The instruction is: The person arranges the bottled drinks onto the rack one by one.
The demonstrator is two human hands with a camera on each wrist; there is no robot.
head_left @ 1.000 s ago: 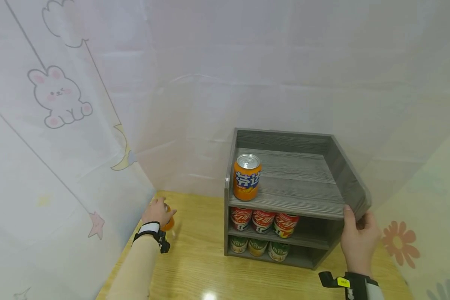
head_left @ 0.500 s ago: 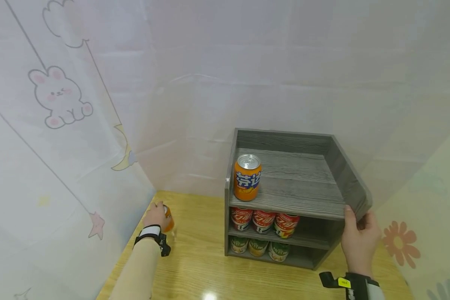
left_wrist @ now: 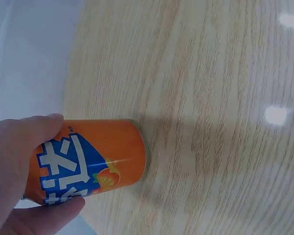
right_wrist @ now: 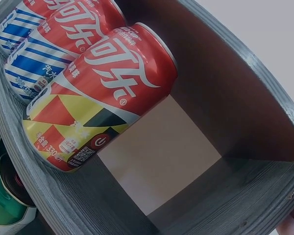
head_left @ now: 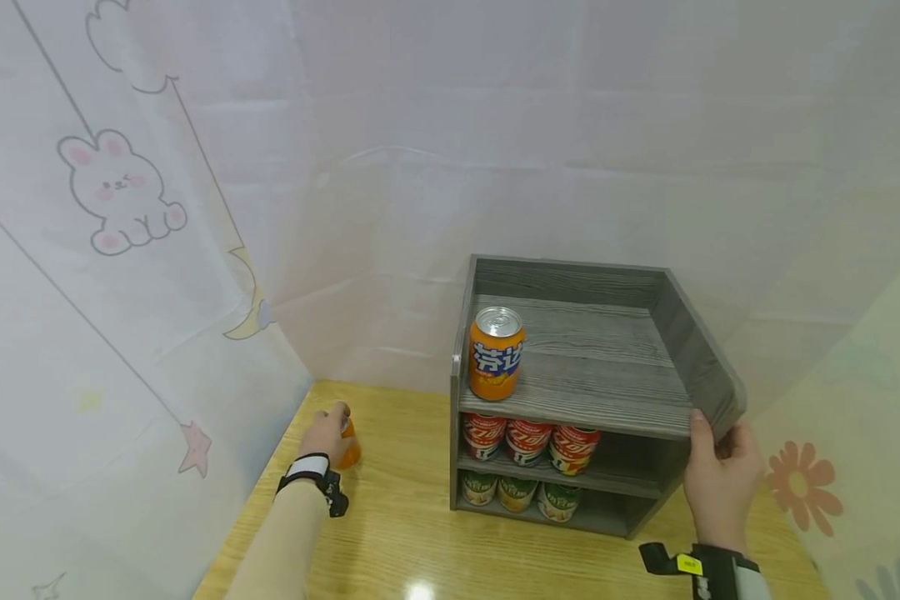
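My left hand (head_left: 326, 435) grips an orange soda can (left_wrist: 108, 152) around its upper part, thumb on one side and fingers on the other. It is upright at the left of the table; whether its base touches the wood I cannot tell. My right hand (head_left: 722, 483) holds the right side panel of a grey wooden shelf (head_left: 585, 358), thumb at the front edge and fingers behind. On the top level, at the left, stands another orange can (head_left: 496, 354). Red cola cans (right_wrist: 105, 93) fill the left part of the middle level.
Three green cans (head_left: 516, 493) line the left of the bottom level. A wooden table (head_left: 397, 533) bears the shelf. A printed white cloth (head_left: 390, 217) hangs behind and at both sides.
My left hand has shifted a little to the right with the orange can. The right hand and the shelf stay where they were.
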